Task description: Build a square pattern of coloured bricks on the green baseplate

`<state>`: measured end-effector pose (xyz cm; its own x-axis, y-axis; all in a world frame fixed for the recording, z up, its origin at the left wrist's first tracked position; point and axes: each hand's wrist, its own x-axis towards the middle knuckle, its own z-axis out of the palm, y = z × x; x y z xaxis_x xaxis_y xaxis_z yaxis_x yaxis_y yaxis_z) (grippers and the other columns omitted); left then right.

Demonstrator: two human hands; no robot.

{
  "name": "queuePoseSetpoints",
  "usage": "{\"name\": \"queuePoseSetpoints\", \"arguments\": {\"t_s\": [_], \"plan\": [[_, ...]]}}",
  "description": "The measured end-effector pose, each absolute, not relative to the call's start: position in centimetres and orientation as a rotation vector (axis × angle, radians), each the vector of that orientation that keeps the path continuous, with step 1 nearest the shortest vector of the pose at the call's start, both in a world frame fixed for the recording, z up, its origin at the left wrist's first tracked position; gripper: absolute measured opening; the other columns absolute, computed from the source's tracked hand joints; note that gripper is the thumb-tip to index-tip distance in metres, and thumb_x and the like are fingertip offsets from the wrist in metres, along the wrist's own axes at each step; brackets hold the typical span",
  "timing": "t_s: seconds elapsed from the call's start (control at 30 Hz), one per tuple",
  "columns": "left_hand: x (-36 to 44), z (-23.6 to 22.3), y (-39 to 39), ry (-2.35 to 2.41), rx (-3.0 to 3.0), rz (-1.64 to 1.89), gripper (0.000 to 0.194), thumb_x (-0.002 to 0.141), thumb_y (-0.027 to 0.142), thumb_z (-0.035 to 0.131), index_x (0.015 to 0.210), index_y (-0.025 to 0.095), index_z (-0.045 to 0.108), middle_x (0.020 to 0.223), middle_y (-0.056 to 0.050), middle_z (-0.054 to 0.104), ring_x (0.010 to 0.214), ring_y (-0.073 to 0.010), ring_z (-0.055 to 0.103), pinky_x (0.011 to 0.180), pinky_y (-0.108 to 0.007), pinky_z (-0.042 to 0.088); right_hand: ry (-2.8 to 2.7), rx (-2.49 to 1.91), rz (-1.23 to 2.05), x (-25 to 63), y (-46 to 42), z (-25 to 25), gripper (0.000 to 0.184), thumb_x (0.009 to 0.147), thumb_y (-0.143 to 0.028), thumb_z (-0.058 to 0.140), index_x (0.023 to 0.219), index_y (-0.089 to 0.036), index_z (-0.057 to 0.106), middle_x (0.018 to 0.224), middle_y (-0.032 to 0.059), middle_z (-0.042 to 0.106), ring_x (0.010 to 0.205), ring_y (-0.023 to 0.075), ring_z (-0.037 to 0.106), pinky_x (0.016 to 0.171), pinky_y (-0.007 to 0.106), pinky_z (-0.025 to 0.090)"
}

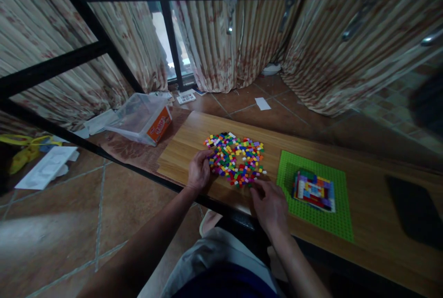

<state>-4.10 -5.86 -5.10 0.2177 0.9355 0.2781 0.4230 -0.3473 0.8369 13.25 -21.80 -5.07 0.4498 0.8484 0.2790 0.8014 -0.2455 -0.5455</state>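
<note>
A loose pile of small toy building bricks (224, 155) in many colours lies spread on the wooden board. At its left edge is my left hand (200, 169), fingers curled inward against the bricks. My right hand (272, 203) rests at the pile's near right edge, thumb and fingertips bent close together beside the nearest bricks. Anything within either hand's fingertips is too small or hidden to make out. Right of my right hand lies a green studded baseplate (337, 224), bearing a stacked, multicoloured brick build (314, 190).
A clear plastic bin (133, 116) with an orange label stands beyond the board's left end. A dark flat object (413, 210) lies at the far right of the wooden board (187, 139). A black metal bar (138, 171) runs along the near edge. White paper (262, 104) lies on the tiled floor.
</note>
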Motion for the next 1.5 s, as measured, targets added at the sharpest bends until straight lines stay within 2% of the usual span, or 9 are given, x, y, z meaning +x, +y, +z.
{"name": "queuePoseSetpoints", "arguments": {"t_s": [0.27,0.43,0.67,0.8,1.0,1.3,1.5], "plan": [[-4.1,-5.1,-5.7,1.243,1.888,1.05,0.032,0.083,0.01,0.041,0.096,0.016,0.069,0.105,-0.008,0.071,0.101,-0.021,0.065,0.095,-0.038,0.052,-1.286,-2.024,0.076,14.2,-21.5,-4.4,0.027,0.091,-0.024,0.045,0.099,-0.016,0.07,0.099,0.0115,0.07,0.091,0.0234,0.061,0.084,0.039,0.047],[-4.1,-4.6,-5.9,1.251,1.881,1.046,0.032,0.083,0.009,0.041,0.096,0.017,0.07,0.103,-0.008,0.071,0.099,-0.021,0.066,0.094,-0.039,0.053,-1.374,-2.019,0.079,14.4,-20.9,-4.6,0.028,0.092,-0.026,0.048,0.105,-0.017,0.07,0.102,0.011,0.07,0.094,0.0232,0.061,0.085,0.038,0.048],[-4.3,-4.6,-6.1,1.273,1.86,0.998,0.031,0.083,0.01,0.043,0.096,0.018,0.071,0.096,-0.007,0.072,0.093,-0.0194,0.067,0.089,-0.037,0.054,-1.457,-2.042,0.012,14.9,-20.0,-5.6,0.026,0.093,-0.027,0.048,0.098,-0.016,0.071,0.097,0.0109,0.071,0.092,0.0237,0.063,0.083,0.038,0.048],[-4.4,-4.8,-6.1,1.272,1.853,0.977,0.033,0.082,0.009,0.044,0.098,0.018,0.071,0.096,-0.007,0.073,0.093,-0.0196,0.067,0.089,-0.037,0.053,-1.47,-1.991,0.071,15.3,-19.1,-5.7,0.025,0.093,-0.03,0.048,0.098,-0.019,0.07,0.094,0.0085,0.072,0.088,0.0227,0.065,0.082,0.037,0.049],[-4.6,-5.0,-6.1,1.193,1.866,0.939,0.032,0.086,0.015,0.045,0.099,0.02,0.073,0.096,-0.006,0.073,0.095,-0.0199,0.066,0.092,-0.038,0.052,-1.419,-1.888,0.231,14.9,-16.9,-4.9,0.026,0.092,-0.032,0.047,0.1,-0.023,0.07,0.099,0.0052,0.074,0.088,0.0201,0.068,0.081,0.035,0.052],[-4.6,-4.8,-6.4,1.127,1.904,0.915,0.033,0.088,0.015,0.043,0.1,0.021,0.073,0.094,-0.006,0.072,0.091,-0.0186,0.066,0.09,-0.036,0.052,-1.624,-1.867,0.058,15.7,-10.5,-4.3,0.029,0.087,-0.018,0.047,0.101,-0.02,0.072,0.097,0.0076,0.066,0.093,0.022,0.06,0.088,0.038,0.048],[-4.4,-5.2,-6.3,1.155,1.927,0.927,0.027,0.089,0.021,0.048,0.101,0.021,0.072,0.098,-0.007,0.072,0.095,-0.0192,0.066,0.09,-0.037,0.052,-1.662,-1.877,0.046,15.6,-10.2,-5.0,0.024,0.088,-0.02,0.048,0.089,-0.022,0.072,0.092,0.007,0.063,0.091,0.0223,0.056,0.086,0.037,0.045]]}}
